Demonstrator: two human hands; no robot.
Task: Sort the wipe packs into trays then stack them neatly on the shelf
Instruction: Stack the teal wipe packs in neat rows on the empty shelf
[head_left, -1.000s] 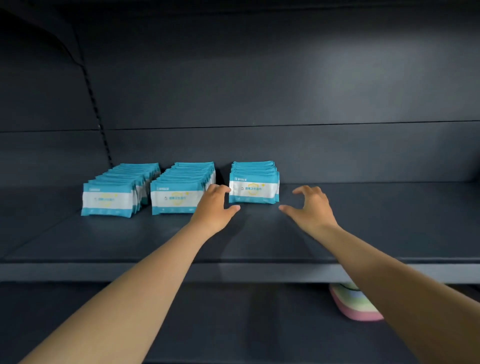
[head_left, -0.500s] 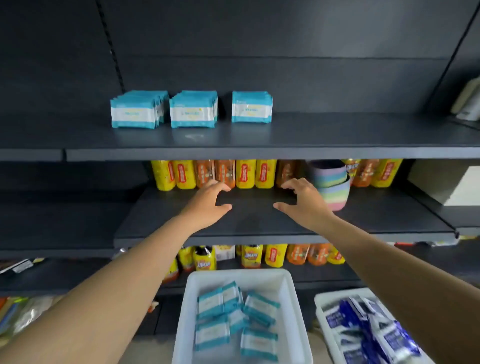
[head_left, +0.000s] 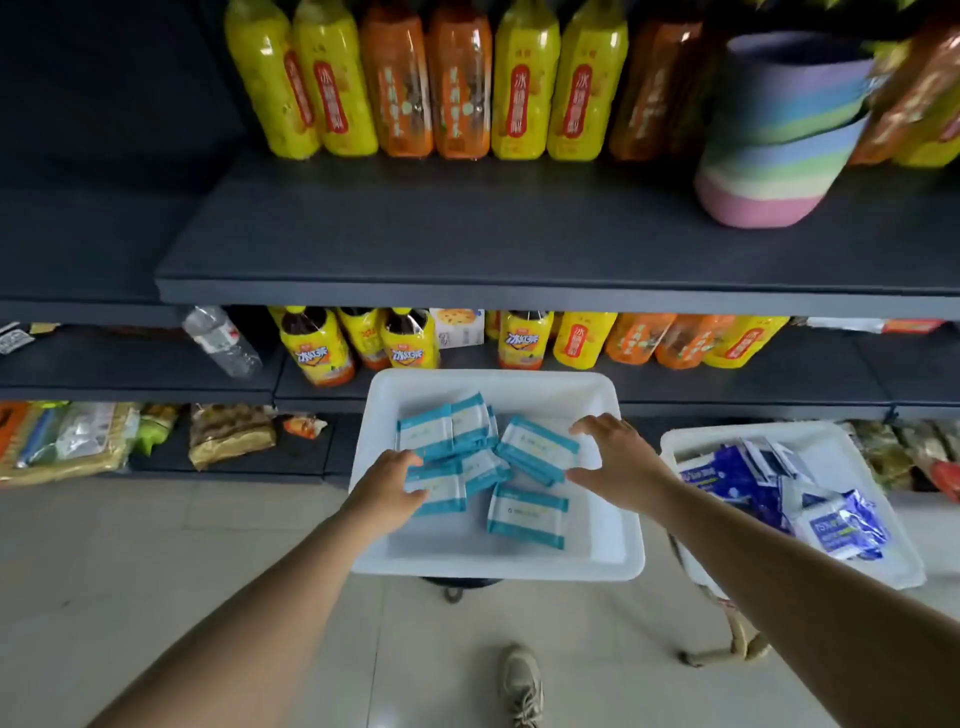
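The left hand (head_left: 387, 486) pinches a teal wipe pack (head_left: 435, 487) at the near-left of the loose pile in the white tray (head_left: 498, 564). The right hand (head_left: 615, 465), fingers spread and holding nothing, hovers at another teal pack (head_left: 537, 449). Further right, a second tray (head_left: 883, 569) holds dark blue packs (head_left: 748, 475).

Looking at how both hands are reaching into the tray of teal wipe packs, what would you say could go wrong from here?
1. The teal wipe packs lie loose and overlapping at angles, so a scoop by the left hand and right hand may drop some or gather them unevenly.
2. The white tray seems to overhang a small stool; pressing near its edge might tip it.
3. The second tray of dark blue packs sits close, so packs could get mixed.
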